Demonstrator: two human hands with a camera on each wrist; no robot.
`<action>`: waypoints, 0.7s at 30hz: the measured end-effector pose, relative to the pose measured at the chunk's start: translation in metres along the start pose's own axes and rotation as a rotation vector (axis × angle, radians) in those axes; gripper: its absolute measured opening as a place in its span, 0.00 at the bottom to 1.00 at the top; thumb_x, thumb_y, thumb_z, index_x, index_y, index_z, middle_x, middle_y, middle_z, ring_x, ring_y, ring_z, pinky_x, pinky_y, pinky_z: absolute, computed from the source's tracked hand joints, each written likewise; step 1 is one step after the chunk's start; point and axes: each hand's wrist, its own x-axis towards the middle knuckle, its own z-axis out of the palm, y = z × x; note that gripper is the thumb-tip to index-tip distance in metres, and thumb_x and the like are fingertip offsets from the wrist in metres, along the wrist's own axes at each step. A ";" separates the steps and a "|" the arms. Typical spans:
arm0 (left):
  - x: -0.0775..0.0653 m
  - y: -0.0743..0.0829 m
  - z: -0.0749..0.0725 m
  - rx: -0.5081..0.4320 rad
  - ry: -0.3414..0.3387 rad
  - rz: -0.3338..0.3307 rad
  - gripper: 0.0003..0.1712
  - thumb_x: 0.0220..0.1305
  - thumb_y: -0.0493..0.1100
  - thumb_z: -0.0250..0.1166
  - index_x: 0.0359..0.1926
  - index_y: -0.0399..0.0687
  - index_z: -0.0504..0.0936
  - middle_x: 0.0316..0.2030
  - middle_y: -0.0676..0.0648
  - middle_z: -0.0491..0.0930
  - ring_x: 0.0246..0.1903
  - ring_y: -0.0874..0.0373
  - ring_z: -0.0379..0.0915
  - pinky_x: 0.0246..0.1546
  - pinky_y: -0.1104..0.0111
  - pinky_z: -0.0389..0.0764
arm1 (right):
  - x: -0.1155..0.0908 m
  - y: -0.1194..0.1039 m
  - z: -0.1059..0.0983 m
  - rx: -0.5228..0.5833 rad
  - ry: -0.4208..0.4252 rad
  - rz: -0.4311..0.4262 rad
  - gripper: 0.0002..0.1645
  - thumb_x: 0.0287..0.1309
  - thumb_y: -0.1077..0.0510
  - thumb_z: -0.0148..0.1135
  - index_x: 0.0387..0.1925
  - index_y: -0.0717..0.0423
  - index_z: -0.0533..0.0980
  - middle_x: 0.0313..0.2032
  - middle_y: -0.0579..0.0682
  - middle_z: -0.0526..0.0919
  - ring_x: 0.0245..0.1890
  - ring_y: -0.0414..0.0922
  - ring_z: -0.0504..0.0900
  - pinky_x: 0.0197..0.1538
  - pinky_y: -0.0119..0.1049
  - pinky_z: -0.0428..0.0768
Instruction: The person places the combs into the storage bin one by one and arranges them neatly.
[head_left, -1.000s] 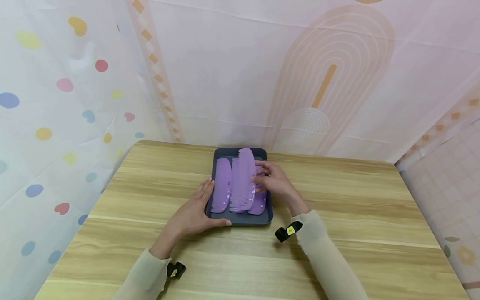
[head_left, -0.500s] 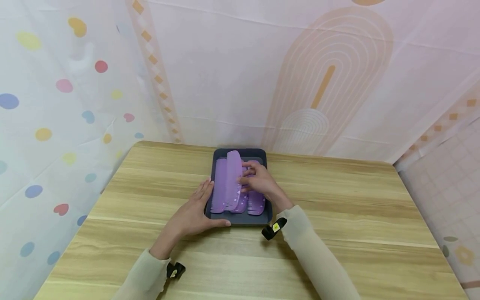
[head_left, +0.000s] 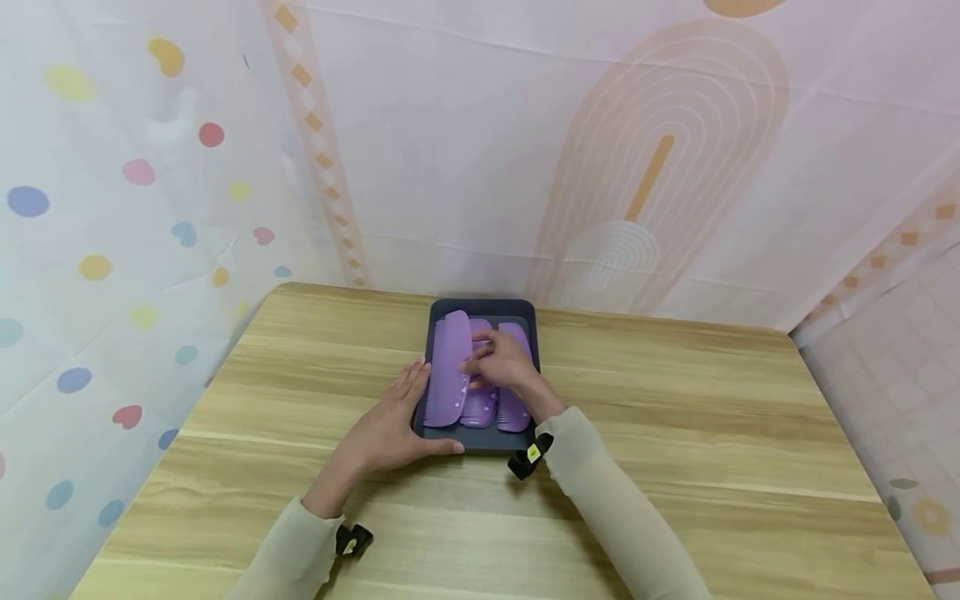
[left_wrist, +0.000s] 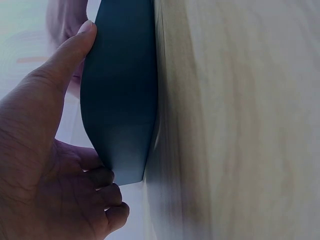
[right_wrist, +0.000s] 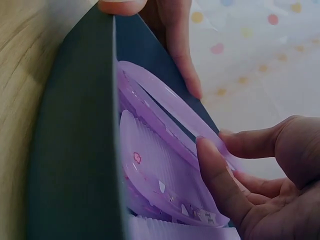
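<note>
A dark grey tray [head_left: 491, 440] holds several purple combs. My right hand [head_left: 504, 362] pinches one comb [head_left: 448, 371] by its back edge, between thumb and fingers, over the tray's left side. In the right wrist view this held comb [right_wrist: 170, 102] is tilted, with a gap between it and the comb below. A middle comb [head_left: 477, 412] lies partly under my right hand, and another comb [head_left: 513, 410] lies along the right wall. My left hand [head_left: 386, 429] rests at the tray's near left corner, fingers along the left side and thumb [left_wrist: 75, 50] on the front rim.
The tray stands on a wooden table [head_left: 675, 467], near its back edge. Behind and to the left hang patterned cloths [head_left: 450, 150]. Black wrist bands [head_left: 532, 454] sit over both light sleeves.
My right hand has carried the pinched comb leftward, from above the middle combs to above the left one, and lowered it there. My left hand has stayed at the tray corner.
</note>
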 end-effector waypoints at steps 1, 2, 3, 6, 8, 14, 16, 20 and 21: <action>0.000 0.000 0.000 -0.001 0.002 0.001 0.80 0.43 0.84 0.68 0.82 0.43 0.45 0.83 0.43 0.40 0.83 0.45 0.36 0.78 0.46 0.56 | 0.000 0.000 0.001 -0.016 0.007 0.004 0.36 0.58 0.69 0.70 0.67 0.64 0.70 0.43 0.60 0.84 0.24 0.44 0.85 0.32 0.38 0.89; 0.000 0.000 0.000 -0.002 0.003 0.002 0.80 0.43 0.84 0.69 0.82 0.43 0.45 0.83 0.43 0.40 0.83 0.45 0.36 0.78 0.46 0.56 | 0.001 0.000 0.002 -0.031 0.013 0.008 0.35 0.58 0.68 0.71 0.67 0.64 0.70 0.43 0.60 0.84 0.24 0.44 0.86 0.32 0.38 0.89; -0.001 0.000 0.000 -0.001 0.004 0.004 0.80 0.43 0.84 0.69 0.82 0.43 0.45 0.83 0.43 0.40 0.83 0.45 0.36 0.78 0.46 0.56 | 0.001 -0.001 0.003 -0.041 0.020 0.011 0.35 0.58 0.68 0.71 0.67 0.64 0.70 0.43 0.60 0.84 0.23 0.44 0.86 0.32 0.38 0.89; 0.000 0.000 0.000 0.001 0.005 0.007 0.80 0.43 0.84 0.68 0.82 0.43 0.45 0.83 0.43 0.40 0.83 0.44 0.37 0.78 0.46 0.56 | 0.002 -0.001 0.005 -0.074 0.041 0.013 0.34 0.57 0.67 0.72 0.65 0.65 0.72 0.42 0.60 0.86 0.22 0.44 0.86 0.31 0.38 0.89; -0.001 0.000 0.001 0.004 0.004 0.006 0.80 0.43 0.84 0.68 0.82 0.43 0.45 0.83 0.42 0.40 0.83 0.44 0.37 0.78 0.46 0.56 | 0.002 -0.001 0.007 -0.086 0.052 0.011 0.33 0.57 0.68 0.72 0.64 0.66 0.72 0.41 0.60 0.87 0.22 0.44 0.87 0.30 0.38 0.89; 0.000 -0.001 0.000 0.005 -0.001 0.000 0.80 0.43 0.85 0.67 0.83 0.44 0.44 0.83 0.42 0.39 0.82 0.43 0.37 0.78 0.45 0.56 | 0.001 -0.002 0.007 -0.157 0.066 -0.007 0.30 0.57 0.66 0.71 0.61 0.66 0.75 0.38 0.58 0.88 0.24 0.46 0.89 0.29 0.37 0.88; 0.001 -0.002 -0.001 0.005 -0.003 -0.001 0.80 0.44 0.85 0.67 0.83 0.44 0.43 0.83 0.42 0.39 0.82 0.43 0.36 0.78 0.44 0.56 | 0.000 -0.003 0.006 -0.182 0.070 -0.022 0.30 0.57 0.64 0.71 0.61 0.65 0.75 0.38 0.57 0.88 0.25 0.47 0.89 0.30 0.36 0.87; 0.003 -0.003 -0.003 0.009 -0.007 -0.004 0.80 0.43 0.86 0.66 0.83 0.44 0.43 0.83 0.42 0.38 0.82 0.43 0.36 0.78 0.45 0.55 | -0.003 -0.004 0.001 -0.193 0.058 -0.052 0.31 0.57 0.60 0.72 0.61 0.63 0.76 0.41 0.56 0.87 0.28 0.48 0.90 0.31 0.38 0.87; 0.003 -0.003 -0.003 0.012 -0.010 -0.008 0.80 0.43 0.86 0.66 0.83 0.44 0.43 0.83 0.42 0.38 0.83 0.43 0.36 0.78 0.45 0.55 | -0.004 -0.004 0.000 -0.191 0.051 -0.061 0.31 0.58 0.59 0.72 0.62 0.63 0.75 0.42 0.57 0.87 0.29 0.49 0.90 0.32 0.39 0.87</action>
